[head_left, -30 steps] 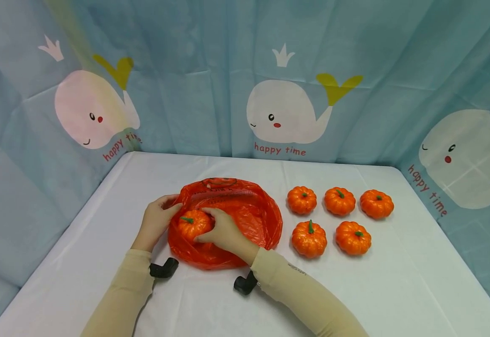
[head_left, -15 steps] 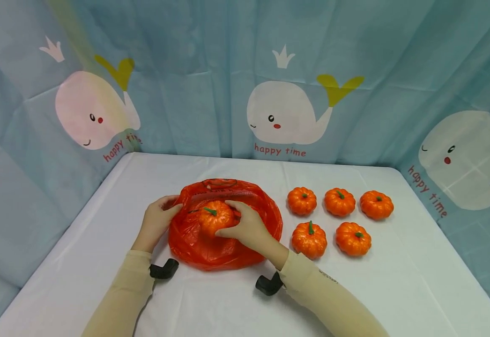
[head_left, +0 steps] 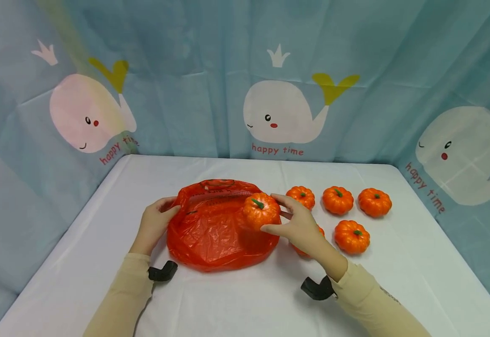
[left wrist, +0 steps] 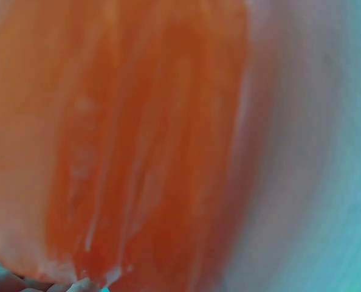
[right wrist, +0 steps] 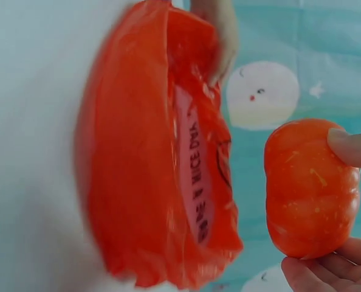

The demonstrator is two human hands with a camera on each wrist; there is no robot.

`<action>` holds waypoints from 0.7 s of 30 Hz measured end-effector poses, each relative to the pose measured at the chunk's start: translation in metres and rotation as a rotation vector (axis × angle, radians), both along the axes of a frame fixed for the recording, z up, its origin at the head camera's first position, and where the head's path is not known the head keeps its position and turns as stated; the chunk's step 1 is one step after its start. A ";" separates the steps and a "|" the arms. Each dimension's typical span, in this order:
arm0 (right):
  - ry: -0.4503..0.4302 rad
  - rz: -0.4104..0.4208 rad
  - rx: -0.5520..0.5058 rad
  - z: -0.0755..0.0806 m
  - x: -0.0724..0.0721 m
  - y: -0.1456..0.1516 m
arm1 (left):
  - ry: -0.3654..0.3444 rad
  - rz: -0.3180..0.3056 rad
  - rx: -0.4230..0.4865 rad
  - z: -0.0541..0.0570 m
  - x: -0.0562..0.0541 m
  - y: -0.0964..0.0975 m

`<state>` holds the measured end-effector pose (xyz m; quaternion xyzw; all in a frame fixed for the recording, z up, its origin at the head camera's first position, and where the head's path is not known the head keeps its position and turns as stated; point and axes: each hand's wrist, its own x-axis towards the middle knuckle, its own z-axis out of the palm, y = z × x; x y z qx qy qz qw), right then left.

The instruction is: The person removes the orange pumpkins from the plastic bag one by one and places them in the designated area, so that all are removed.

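Note:
My left hand [head_left: 155, 222] grips the left rim of a red plastic bag [head_left: 211, 234], which lies on the table with its mouth spread wide. My right hand [head_left: 301, 227] holds a small orange toy pumpkin [head_left: 259, 213] with a green stem, thumb on one side and fingers on the other. In the head view this pumpkin overlaps the bag's right rim. The right wrist view shows the held pumpkin [right wrist: 311, 188] raised beside the printed bag [right wrist: 132, 158]. Blurred bag plastic [left wrist: 150, 146] fills most of the left wrist view.
Several more pumpkins sit on the white table [head_left: 245, 304] to the right of the bag. Three form a back row, with the middle one [head_left: 337, 200] unobstructed. In front are another pumpkin [head_left: 352, 237] and one mostly behind my right hand. A whale-print curtain [head_left: 186, 112] encloses the table.
My right hand has lifted the pumpkin from the bag's left part and carried it right, to the right rim. The left hand has kept its grip on the bag.

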<state>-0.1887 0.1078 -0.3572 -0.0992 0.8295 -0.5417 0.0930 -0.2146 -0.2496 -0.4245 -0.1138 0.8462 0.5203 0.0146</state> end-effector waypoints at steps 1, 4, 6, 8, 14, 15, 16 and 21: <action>0.007 -0.003 0.016 0.001 0.001 0.005 | -0.002 0.000 0.002 0.000 0.000 0.000; 0.004 -0.028 0.057 0.003 0.006 0.020 | -0.003 -0.004 0.002 0.000 0.001 -0.002; -0.002 -0.047 0.075 0.003 0.009 0.029 | -0.003 -0.002 -0.001 0.000 0.001 -0.002; -0.004 -0.065 0.089 0.005 0.012 0.038 | -0.005 -0.002 -0.003 0.000 0.000 -0.002; 0.009 -0.104 0.078 0.008 0.021 0.057 | 0.013 -0.001 -0.008 0.000 0.001 -0.002; 0.009 -0.115 0.082 0.010 0.022 0.059 | 0.016 -0.002 -0.008 0.000 0.001 -0.002; 0.012 -0.127 0.091 0.011 0.024 0.062 | 0.017 -0.002 -0.008 0.000 0.000 -0.002; 0.036 -0.158 0.116 0.014 0.026 0.075 | 0.014 0.004 -0.007 -0.001 0.001 -0.002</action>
